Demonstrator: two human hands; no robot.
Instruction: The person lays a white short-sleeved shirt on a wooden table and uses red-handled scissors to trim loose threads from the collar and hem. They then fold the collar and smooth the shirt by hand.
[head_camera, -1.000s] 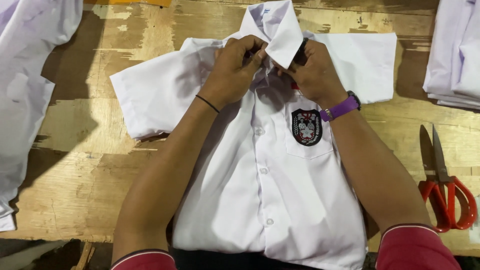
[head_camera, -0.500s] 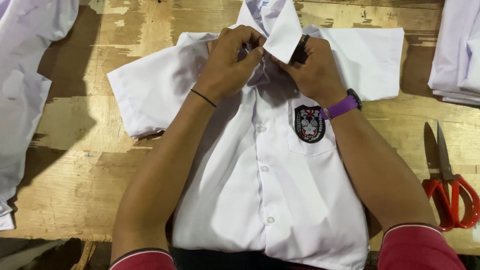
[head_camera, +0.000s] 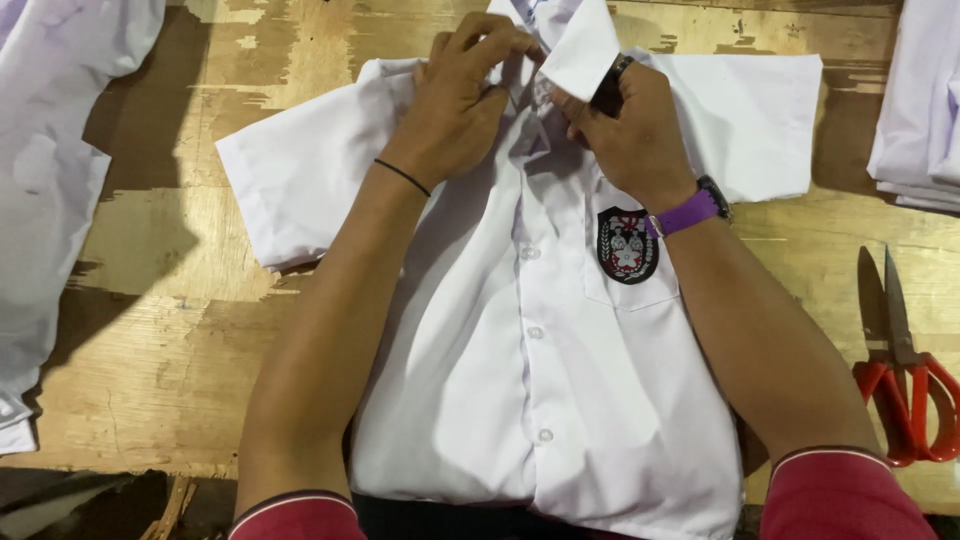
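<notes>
Pinching the collar (head_camera: 585, 50) at the surface's far edge, we see the left hand (head_camera: 460, 95) and right hand (head_camera: 635, 135) closed on the white school shirt (head_camera: 520, 380) lying beneath both forearms.

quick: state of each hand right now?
Left hand: closed, pinching the white shirt at the collar.
Right hand: closed on the shirt below the collar.

Red short sleeves (head_camera: 300, 515), black wristband (head_camera: 402, 176), purple watch strap (head_camera: 686, 213).

1 shirt (head_camera: 540, 330), 1 pr scissors (head_camera: 905, 385)
</notes>
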